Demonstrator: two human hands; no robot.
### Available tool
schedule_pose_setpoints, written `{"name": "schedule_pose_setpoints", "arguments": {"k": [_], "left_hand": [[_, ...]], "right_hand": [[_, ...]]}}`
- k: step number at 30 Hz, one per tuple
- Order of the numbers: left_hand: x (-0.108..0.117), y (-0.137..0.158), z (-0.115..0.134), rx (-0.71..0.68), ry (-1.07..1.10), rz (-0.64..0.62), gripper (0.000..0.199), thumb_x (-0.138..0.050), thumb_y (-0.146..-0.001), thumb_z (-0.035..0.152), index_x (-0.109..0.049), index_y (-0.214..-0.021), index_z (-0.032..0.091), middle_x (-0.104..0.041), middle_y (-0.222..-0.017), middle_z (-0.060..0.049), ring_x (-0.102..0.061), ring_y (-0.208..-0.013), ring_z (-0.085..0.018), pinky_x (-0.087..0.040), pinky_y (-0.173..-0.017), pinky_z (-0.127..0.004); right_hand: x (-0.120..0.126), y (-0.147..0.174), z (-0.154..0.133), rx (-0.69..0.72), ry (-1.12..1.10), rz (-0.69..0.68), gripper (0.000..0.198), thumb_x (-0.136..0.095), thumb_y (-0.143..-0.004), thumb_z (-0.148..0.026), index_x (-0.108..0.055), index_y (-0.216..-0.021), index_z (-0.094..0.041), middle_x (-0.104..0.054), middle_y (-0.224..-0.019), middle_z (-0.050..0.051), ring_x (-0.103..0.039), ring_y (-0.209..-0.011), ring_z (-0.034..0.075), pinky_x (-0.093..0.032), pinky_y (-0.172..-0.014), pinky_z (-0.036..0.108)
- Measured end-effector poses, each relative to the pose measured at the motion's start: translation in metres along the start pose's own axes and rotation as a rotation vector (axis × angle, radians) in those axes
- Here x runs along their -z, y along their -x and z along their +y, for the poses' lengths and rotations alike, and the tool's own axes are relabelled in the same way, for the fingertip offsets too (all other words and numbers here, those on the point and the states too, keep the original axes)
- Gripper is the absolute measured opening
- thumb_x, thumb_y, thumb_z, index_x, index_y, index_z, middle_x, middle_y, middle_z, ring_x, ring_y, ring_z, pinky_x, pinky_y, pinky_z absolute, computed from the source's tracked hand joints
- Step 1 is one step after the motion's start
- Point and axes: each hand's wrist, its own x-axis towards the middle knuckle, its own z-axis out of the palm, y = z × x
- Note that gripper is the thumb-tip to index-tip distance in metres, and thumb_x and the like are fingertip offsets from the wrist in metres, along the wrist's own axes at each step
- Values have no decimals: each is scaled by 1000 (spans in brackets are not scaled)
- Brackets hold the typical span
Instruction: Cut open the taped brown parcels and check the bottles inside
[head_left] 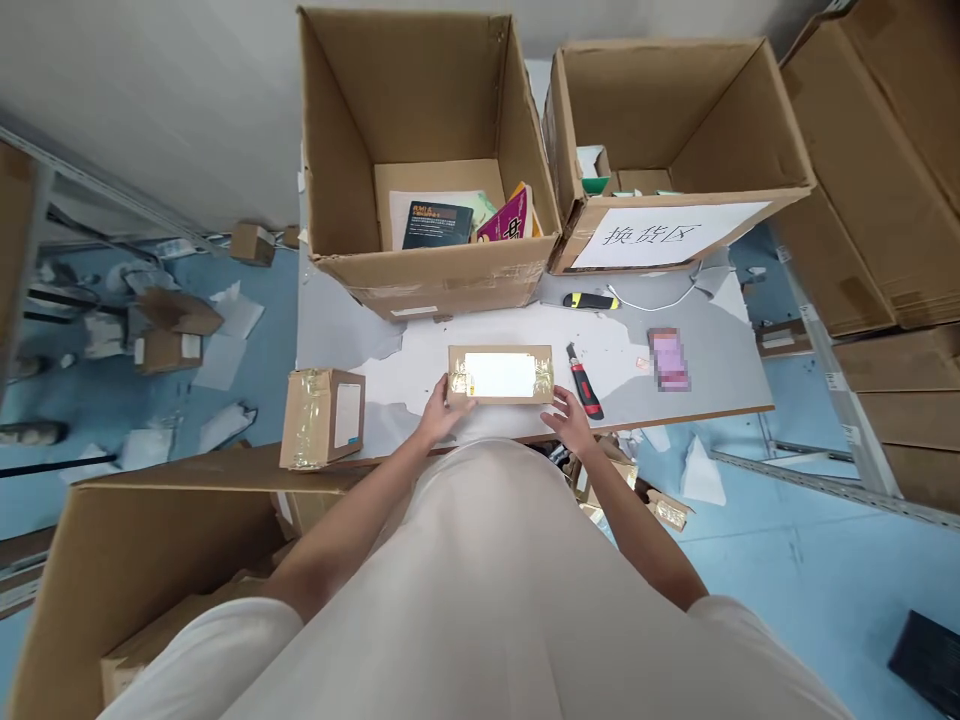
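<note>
At the far left we see loose papers (238, 312) and small cartons scattered on the blue floor (772, 570). Nearer to us, a big open carton (165, 530) stands at lower left with boxes inside it. Just past its rim, a small taped box (322, 420) sits on the left end of the desk (712, 345), with a white label on its right side.

Next comes our left hand (444, 412), clamped on the left end of the long parcel (501, 375), its thumb along the near edge. The parcel is near the middle of the desk's front edge, between our two hands, its white label up and shiny tape at both ends. Behind it stands a tall open carton (465, 282) holding a dark book (436, 226) and a purple one (506, 218). Our right hand (570, 418) has its fingertips at the parcel's right end; we cannot tell whether they grip.

Just beside that hand lies a red-and-black cutter (584, 382); farther back is a yellow-and-black cutter (591, 301). Behind them, another open carton (637, 110) bears a handwritten white sheet (667, 235). Farther right on the desk lies a pink item (669, 360), blurred. Large boxes (847, 200) are stacked at the far right.
</note>
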Motion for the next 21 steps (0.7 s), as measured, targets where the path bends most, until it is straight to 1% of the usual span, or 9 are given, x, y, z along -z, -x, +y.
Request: {"name": "schedule_pose_setpoints", "arguments": {"k": [3, 5, 7, 10, 13, 16, 19, 21], "left_hand": [[2, 7, -10, 34, 0, -27, 90, -81, -58, 37, -41, -137, 23, -50, -138, -13, -46, -128, -29, -34, -108, -47], [1, 7, -15, 39, 18, -8, 82, -82, -55, 38, -50, -128, 20, -56, -130, -14, -50, -125, -29, -33, -109, -48], [-2, 4, -18, 39, 62, 10, 69, -80, -56, 44, -58, -116, 17, -62, -121, -14, -53, -120, -28, -35, -107, -47], [-6, -1, -20, 10, 102, 27, 58, -74, -59, 53, -63, -102, 16, -67, -112, -13, -58, -113, -26, -40, -103, -45], [-5, 0, -15, -16, 73, 52, 55, -73, -60, 54, -64, -99, 17, -68, -107, -11, -61, -105, -25, -43, -100, -45], [1, 7, -5, -15, 29, 81, 50, -71, -65, 53, -66, -98, 17, -68, -100, -10, -63, -95, -25, -47, -93, -44], [7, 16, 8, -72, -71, 140, 45, -64, -72, 52, -68, -101, 18, -64, -96, -8, -61, -89, -21, -51, -81, -37], [9, 18, 13, -111, -131, 181, 43, -59, -76, 51, -68, -103, 18, -60, -90, -6, -59, -84, -19, -51, -76, -33]], "right_hand": [[5, -11, 9, 14, 46, -79, 81, -72, -67, -34, -35, -139, -35, -37, -149, 8, -40, -133, 28, -37, -103, 52], [4, -19, 11, 28, 66, -137, 82, -70, -68, -31, -32, -141, -35, -39, -148, 8, -40, -134, 28, -35, -104, 53], [-1, -26, 10, 34, 62, -159, 78, -66, -70, -30, -33, -141, -30, -43, -144, 10, -44, -131, 27, -38, -103, 50], [-7, -32, 5, 53, 45, -129, 69, -61, -73, -31, -37, -137, -24, -49, -138, 12, -52, -121, 24, -45, -97, 45], [-6, -31, -3, 94, 78, -125, 62, -59, -75, -33, -42, -134, -23, -55, -130, 11, -57, -112, 23, -48, -93, 42], [2, -28, -12, 151, 180, -137, 56, -55, -79, -39, -46, -132, -22, -58, -122, 11, -59, -101, 22, -48, -90, 41], [9, -29, -21, 232, 320, -121, 50, -43, -87, -48, -53, -128, -21, -59, -108, 9, -58, -95, 22, -47, -89, 41], [9, -33, -25, 244, 390, -92, 51, -35, -90, -52, -58, -122, -20, -60, -98, 9, -57, -92, 22, -46, -89, 41]]}}
